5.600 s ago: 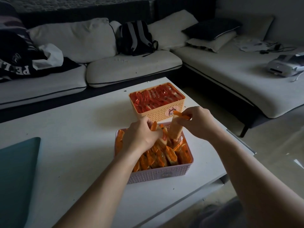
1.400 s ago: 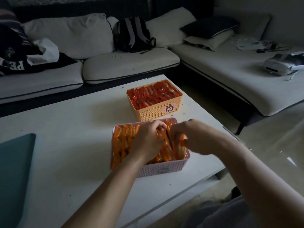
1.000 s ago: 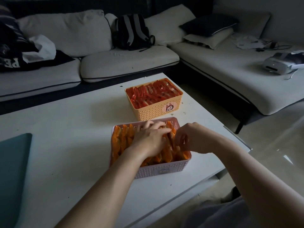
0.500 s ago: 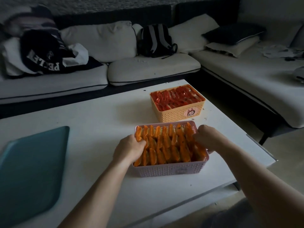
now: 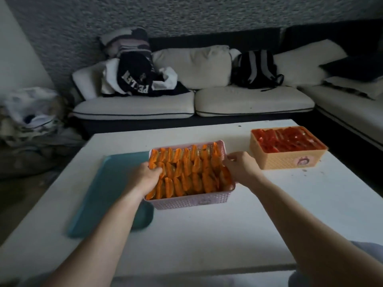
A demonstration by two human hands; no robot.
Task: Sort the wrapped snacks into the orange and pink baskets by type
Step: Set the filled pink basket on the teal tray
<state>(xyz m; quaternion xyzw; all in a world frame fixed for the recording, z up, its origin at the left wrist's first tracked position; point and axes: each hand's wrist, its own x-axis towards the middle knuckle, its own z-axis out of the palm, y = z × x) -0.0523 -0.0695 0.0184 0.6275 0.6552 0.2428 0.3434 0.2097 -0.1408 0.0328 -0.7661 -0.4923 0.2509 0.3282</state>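
Pink basket (image 5: 190, 200) (full) gripped by left hand (image 5: 148, 177), right hand (image 5: 241, 165).

Left hand (image 5: 145, 179) is gripping the left rim of the pink basket (image 5: 186, 200), fingers curling in over the orange-wrapped snacks (image 5: 186, 172), which are standing on edge in rows. Right hand (image 5: 240, 166) is holding the right rim near the far corner. Basket's left side is overlapping a teal tray (image 5: 107, 189) on the white table (image 5: 207, 235). Orange basket (image 5: 286, 160), sitting apart at far right, is holding red-wrapped snacks (image 5: 286, 139).
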